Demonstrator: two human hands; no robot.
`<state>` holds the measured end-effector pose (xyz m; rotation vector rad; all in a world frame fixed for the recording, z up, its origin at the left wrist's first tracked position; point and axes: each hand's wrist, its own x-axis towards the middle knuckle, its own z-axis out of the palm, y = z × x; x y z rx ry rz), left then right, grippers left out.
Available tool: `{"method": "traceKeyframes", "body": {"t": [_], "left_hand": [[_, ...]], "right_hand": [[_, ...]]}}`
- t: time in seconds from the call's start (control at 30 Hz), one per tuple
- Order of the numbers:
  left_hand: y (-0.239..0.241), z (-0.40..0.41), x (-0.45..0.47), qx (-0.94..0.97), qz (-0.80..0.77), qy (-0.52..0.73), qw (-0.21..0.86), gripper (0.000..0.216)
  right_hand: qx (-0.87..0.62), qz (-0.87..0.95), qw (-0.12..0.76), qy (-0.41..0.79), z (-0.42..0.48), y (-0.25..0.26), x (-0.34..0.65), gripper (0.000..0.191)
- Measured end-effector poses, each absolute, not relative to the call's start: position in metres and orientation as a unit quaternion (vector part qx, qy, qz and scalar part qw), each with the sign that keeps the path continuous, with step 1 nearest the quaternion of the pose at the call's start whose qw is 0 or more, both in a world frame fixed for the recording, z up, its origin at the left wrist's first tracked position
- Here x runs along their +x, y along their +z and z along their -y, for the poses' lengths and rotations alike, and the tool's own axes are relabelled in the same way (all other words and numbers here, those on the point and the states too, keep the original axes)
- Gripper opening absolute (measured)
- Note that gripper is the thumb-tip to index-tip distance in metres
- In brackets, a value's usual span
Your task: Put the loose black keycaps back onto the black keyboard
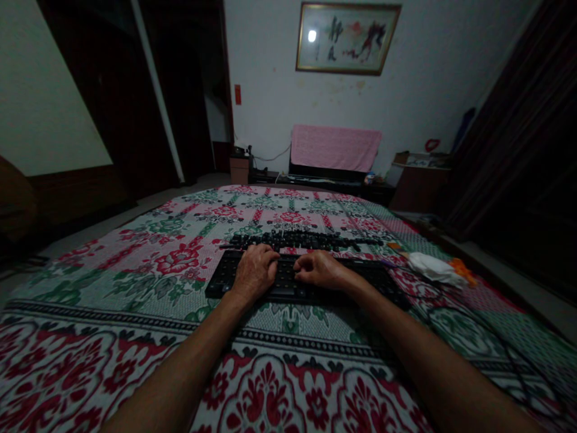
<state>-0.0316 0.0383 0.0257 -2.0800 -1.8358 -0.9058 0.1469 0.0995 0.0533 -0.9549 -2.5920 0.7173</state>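
Observation:
A black computer keyboard [225,273] lies on the patterned cloth in front of me. Much of its face between my hands shows bare key sockets without caps. On its left half rests my left hand [258,267], fingers curled down toward the far edge and partly hidden. My right hand [319,269] hovers over the middle, thumb and fingers bent together in a pinch; whatever is between them is too small and dark to make out. Just behind the keyboard, many loose black keycaps [297,239] are spread in a long row.
To the right lie a white crumpled bag [433,267], something orange [463,272] and a dark cable [505,343] running toward me. The flowered cloth [175,258] covers the broad surface. Beyond stands a low cabinet with a pink towel [336,147] over a screen-like shape.

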Motion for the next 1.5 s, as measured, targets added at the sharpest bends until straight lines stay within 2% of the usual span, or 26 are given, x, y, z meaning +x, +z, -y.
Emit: {"method": "traceKeyframes", "body": {"t": [0.23,0.47,0.83,1.17,1.5], "left_hand": [[0.037,-0.036,-0.024,-0.767,0.573,-0.287,-0.035,0.024],[0.030,-0.039,-0.024,-0.758,0.575,-0.300,-0.069,0.023],[0.032,-0.041,-0.031,-0.767,0.541,-0.308,-0.153,0.023],[0.041,-0.034,-0.027,-0.797,0.513,-0.267,-0.173,0.019],[0.043,-0.032,-0.024,-0.803,0.526,-0.243,-0.139,0.020]], "right_hand": [[-0.315,0.904,0.183,0.222,-0.096,0.054,0.144,0.020],[-0.289,0.919,0.181,0.198,-0.095,0.055,0.145,0.019],[-0.251,0.916,0.117,0.289,-0.096,0.063,0.155,0.022],[-0.263,0.916,0.088,0.289,-0.093,0.068,0.158,0.022],[-0.254,0.912,0.069,0.315,-0.100,0.062,0.158,0.022]]}}
